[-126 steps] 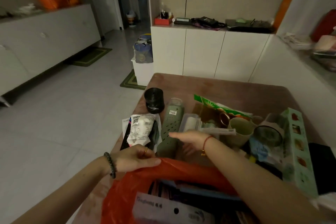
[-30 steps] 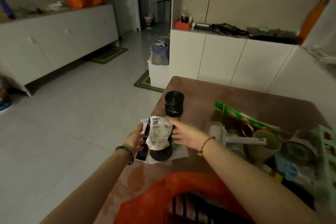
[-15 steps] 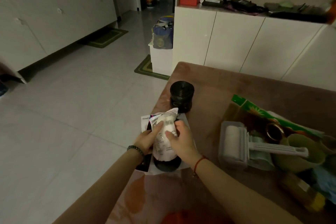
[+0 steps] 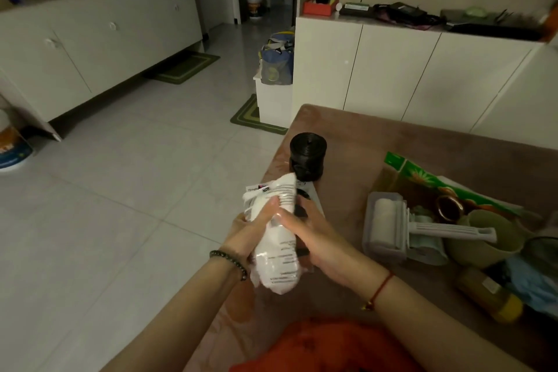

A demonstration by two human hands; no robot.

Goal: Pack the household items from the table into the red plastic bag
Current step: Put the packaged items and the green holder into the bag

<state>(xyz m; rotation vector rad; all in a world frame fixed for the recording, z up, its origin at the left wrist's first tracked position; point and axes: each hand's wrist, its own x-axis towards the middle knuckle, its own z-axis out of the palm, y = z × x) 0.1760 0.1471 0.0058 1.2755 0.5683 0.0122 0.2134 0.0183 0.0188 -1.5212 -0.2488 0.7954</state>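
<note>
White packet [image 4: 277, 260] points away from me, clasped by my left hand [image 4: 241, 232] and right hand [image 4: 317, 238]. Red bag [image 4: 326, 347] lies nearer me.

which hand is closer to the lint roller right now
Right. The right hand, gripping the white packet, sits just left of the lint roller; the left hand is beyond the packet, farther away.

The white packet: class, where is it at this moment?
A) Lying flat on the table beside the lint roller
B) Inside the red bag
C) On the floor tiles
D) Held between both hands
D: the left hand and the right hand both grip the white packet between them, and it is not yet in the red bag at the bottom of the view.
</note>
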